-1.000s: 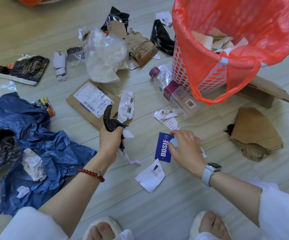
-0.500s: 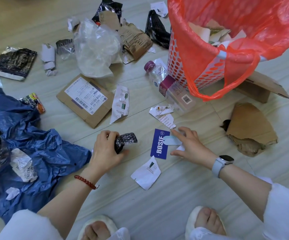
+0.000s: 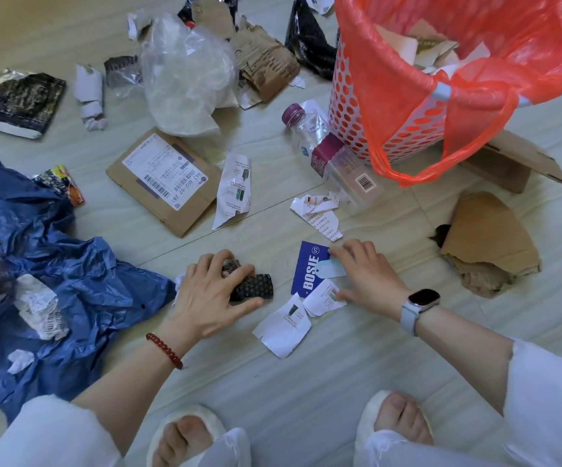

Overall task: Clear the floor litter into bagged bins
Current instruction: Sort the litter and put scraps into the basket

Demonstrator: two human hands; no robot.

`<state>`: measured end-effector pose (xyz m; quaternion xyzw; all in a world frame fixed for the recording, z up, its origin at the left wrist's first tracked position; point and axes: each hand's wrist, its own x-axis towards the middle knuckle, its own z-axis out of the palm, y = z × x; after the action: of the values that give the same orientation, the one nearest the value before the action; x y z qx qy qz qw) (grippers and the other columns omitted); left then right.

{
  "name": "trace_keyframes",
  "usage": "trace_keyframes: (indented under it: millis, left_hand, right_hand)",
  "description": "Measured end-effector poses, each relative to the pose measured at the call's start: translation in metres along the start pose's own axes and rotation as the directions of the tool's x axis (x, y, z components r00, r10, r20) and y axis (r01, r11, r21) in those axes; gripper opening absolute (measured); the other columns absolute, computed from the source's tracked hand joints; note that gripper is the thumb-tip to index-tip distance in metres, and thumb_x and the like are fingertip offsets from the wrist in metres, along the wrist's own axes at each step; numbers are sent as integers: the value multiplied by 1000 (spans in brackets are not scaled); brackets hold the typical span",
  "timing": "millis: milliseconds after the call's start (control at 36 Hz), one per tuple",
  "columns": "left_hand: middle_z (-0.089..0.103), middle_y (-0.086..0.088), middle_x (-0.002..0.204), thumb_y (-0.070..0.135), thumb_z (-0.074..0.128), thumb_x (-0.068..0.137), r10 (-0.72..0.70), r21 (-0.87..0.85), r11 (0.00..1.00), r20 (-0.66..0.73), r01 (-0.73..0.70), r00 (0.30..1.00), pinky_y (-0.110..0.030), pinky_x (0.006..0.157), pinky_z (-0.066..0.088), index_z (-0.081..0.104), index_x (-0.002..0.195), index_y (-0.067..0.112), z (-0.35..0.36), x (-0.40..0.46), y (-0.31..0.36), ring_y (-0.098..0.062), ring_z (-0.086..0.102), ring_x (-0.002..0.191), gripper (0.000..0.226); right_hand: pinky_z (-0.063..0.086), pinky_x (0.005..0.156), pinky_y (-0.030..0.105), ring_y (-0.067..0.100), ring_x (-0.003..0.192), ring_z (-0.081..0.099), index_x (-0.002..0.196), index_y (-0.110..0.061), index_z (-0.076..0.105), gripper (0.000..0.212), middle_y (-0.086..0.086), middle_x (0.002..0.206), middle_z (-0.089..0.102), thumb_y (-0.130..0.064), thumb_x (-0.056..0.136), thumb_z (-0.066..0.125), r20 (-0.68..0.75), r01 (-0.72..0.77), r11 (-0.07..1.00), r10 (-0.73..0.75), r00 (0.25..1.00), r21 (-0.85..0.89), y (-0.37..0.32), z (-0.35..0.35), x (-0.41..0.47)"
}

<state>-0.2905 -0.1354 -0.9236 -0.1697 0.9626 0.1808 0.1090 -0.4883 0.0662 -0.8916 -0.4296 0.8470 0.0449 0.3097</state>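
Note:
My left hand (image 3: 210, 296) grips a crumpled black wrapper (image 3: 251, 284) down on the floor, fingers curled over it. Just right of it, my right hand (image 3: 365, 274) rests with spread fingers on a blue card (image 3: 308, 267), a pale tag (image 3: 330, 269) and a torn white paper scrap (image 3: 321, 299). Another white scrap (image 3: 284, 326) lies below them. The perforated bin with a red bag (image 3: 407, 82) stands at the upper right, holding paper and cardboard.
A blue plastic bag (image 3: 57, 284) spreads at the left. A labelled cardboard mailer (image 3: 165, 178), a clear plastic bag (image 3: 188, 72), a plastic bottle (image 3: 326, 156), torn cardboard (image 3: 488, 244) and black wrappers lie around. My slippered feet (image 3: 188, 433) are at the bottom.
My left hand has come down with the black wrapper from above the floor to the floor. My right hand has spread out over the blue card and paper scraps.

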Motion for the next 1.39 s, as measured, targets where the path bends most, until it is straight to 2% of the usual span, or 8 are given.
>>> trace_keyframes:
  millis: [333, 444, 722, 944, 1083, 1167, 1278, 1389]
  left_hand:
    - [55, -3, 83, 42, 42, 74, 0, 75, 997, -127, 10, 992, -32, 59, 40, 62, 74, 17, 6, 3, -1, -25, 50, 70, 32]
    - [55, -1, 83, 39, 41, 72, -29, 40, 999, -144, 35, 989, -28, 60, 33, 59, 72, 17, 7, 2, -3, -23, 49, 68, 28]
    - [55, -3, 82, 34, 41, 70, -56, -1, 998, -196, 57, 979, -28, 61, 34, 57, 71, 14, 7, 0, 1, -25, 49, 67, 25]
    - [55, -2, 82, 35, 41, 71, -57, 10, 998, -171, 59, 984, -28, 61, 34, 58, 72, 15, 6, 0, 1, -25, 50, 69, 26]
    - [56, -1, 83, 35, 41, 70, -72, -38, 997, -167, 66, 983, -27, 62, 35, 58, 73, 15, 4, 1, -1, -24, 51, 70, 26]
    - [57, 1, 84, 36, 42, 70, -113, -89, 991, -233, 95, 966, -28, 63, 35, 58, 79, 16, -6, 9, -1, -23, 52, 72, 27]
    - [61, -4, 92, 34, 44, 79, -216, -142, 974, -314, 179, 925, -34, 71, 40, 57, 113, 16, -32, 33, 1, -28, 55, 85, 41]
    - [60, -8, 108, 24, 52, 80, -282, -106, 959, -223, 265, 933, -38, 77, 39, 34, 140, 22, -58, 71, 1, -32, 52, 97, 62]
  right_hand:
    - [34, 88, 34, 27, 114, 40, 115, -9, 44, 37, 8, 120, 44, -20, 84, 60, 20, -51, 995, 53, 998, -86, -18, 3, 7]
    - [27, 80, 32, 25, 106, 45, 106, -14, 46, 22, 3, 109, 51, -11, 85, 51, -44, 68, 994, -72, 996, -86, -17, 2, 0]
    - [28, 86, 26, 24, 110, 42, 143, -20, 24, 53, 5, 124, 49, -18, 96, 46, 75, 172, 985, -173, 982, 25, -36, -1, -13]
    - [30, 76, 31, 27, 105, 42, 110, -7, 47, 32, 9, 115, 46, -19, 83, 61, 37, 163, 976, -159, 987, -142, -34, 6, 7]
    - [28, 56, 26, 21, 60, 46, 76, -14, 53, 37, 1, 68, 53, -4, 50, 77, -34, 305, 920, -323, 946, -245, -35, 5, 7]
    - [37, 73, 32, 24, 82, 51, 101, -13, 54, 26, 4, 88, 58, -1, 77, 58, 9, 355, 902, -365, 931, -246, -33, -1, 9]
    - [46, 61, 29, 26, 76, 62, 64, -15, 59, 32, 5, 82, 62, 0, 43, 78, -82, 437, 838, -486, 870, -328, -29, -11, 27]
    - [44, 92, 46, 34, 128, 45, 74, -17, 68, 20, 13, 138, 48, -5, 60, 77, 58, 530, 787, -542, 838, -316, -35, -22, 39]
